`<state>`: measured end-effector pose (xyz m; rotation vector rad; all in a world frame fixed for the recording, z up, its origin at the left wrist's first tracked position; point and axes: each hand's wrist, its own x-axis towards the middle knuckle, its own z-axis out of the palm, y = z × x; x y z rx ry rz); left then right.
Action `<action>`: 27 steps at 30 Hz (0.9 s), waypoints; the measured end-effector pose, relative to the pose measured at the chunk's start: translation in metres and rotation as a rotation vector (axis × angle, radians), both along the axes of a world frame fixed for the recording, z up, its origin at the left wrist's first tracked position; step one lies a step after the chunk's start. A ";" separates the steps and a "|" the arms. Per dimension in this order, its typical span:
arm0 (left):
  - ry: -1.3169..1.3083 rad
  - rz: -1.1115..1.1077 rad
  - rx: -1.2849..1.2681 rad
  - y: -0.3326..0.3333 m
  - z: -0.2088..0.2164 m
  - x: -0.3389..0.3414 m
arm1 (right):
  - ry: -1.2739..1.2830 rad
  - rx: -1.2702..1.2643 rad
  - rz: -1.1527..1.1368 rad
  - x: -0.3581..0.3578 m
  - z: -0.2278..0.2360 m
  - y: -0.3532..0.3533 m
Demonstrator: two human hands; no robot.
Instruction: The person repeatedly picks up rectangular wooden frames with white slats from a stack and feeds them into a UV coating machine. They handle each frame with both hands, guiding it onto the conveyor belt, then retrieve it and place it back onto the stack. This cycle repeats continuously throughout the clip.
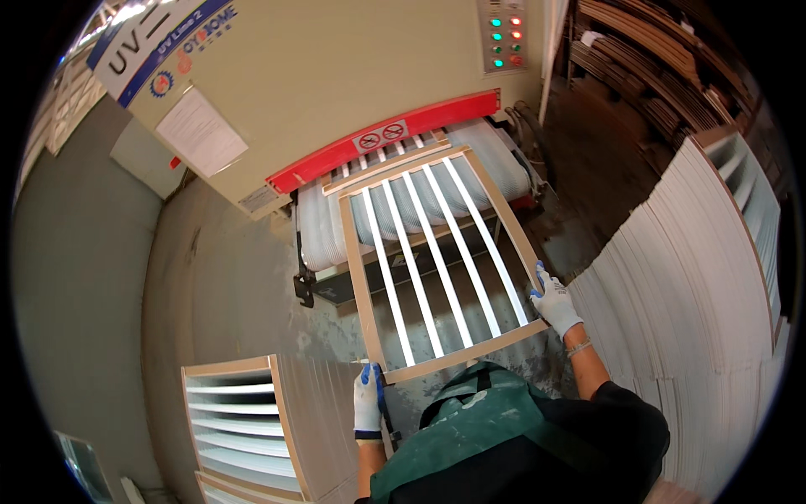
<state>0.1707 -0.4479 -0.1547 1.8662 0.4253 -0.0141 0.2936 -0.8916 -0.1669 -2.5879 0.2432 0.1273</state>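
A slatted panel (356, 269) with a tan frame and several white slats stretches away from me, its far end over the ribbed conveyor belt (321, 231). Gloved in white and blue, my left hand (368, 399) is closed on its near left corner. My right hand (554, 304), gloved alike, grips the right rail close to the near right corner. The near end hangs in the air in front of my green apron (478, 428). Just beyond lies another slatted panel (388, 175), partly hidden under the red bar (336, 154) of the machine.
A big beige machine (311, 67) stands ahead, with a button panel (506, 38) at its upper right. At the lower left is a stack of slatted panels (275, 412). A tall stack (672, 260) rises at right; shelves of boards (646, 50) stand behind it.
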 end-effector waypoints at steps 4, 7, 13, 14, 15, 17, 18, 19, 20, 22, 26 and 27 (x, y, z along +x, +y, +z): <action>0.034 0.063 -0.052 0.005 -0.011 0.014 | 0.013 -0.014 0.036 0.022 -0.005 -0.004; 0.061 0.043 -0.068 0.004 -0.012 0.020 | -0.047 -0.027 0.079 0.037 -0.015 -0.006; 0.048 0.189 -0.391 -0.009 -0.015 0.016 | -0.124 -0.015 0.121 0.069 -0.035 -0.007; 0.050 0.205 -0.410 -0.011 -0.018 0.014 | -0.113 0.026 0.113 0.073 -0.035 -0.008; 0.061 0.224 -0.416 -0.013 -0.021 0.012 | -0.113 0.035 0.117 0.079 -0.035 -0.008; 0.074 0.265 -0.468 -0.015 -0.027 0.005 | -0.118 0.039 0.131 0.088 -0.033 -0.008; 0.068 0.288 -0.515 -0.017 -0.031 0.002 | -0.115 0.030 0.137 0.093 -0.033 -0.008; 0.089 0.328 -0.552 -0.019 -0.034 -0.003 | -0.102 0.031 0.134 0.100 -0.032 -0.008; 0.058 0.309 -0.555 -0.022 -0.036 -0.008 | -0.087 0.032 0.135 0.105 -0.032 -0.007; 0.075 0.322 -0.522 -0.026 -0.038 -0.018 | -0.094 0.038 0.145 0.116 -0.034 -0.005; 0.072 0.368 -0.519 -0.036 -0.036 -0.036 | -0.118 0.005 0.197 0.137 -0.043 -0.004; 0.095 0.393 -0.514 -0.038 -0.034 -0.041 | -0.120 -0.020 0.199 0.143 -0.047 -0.004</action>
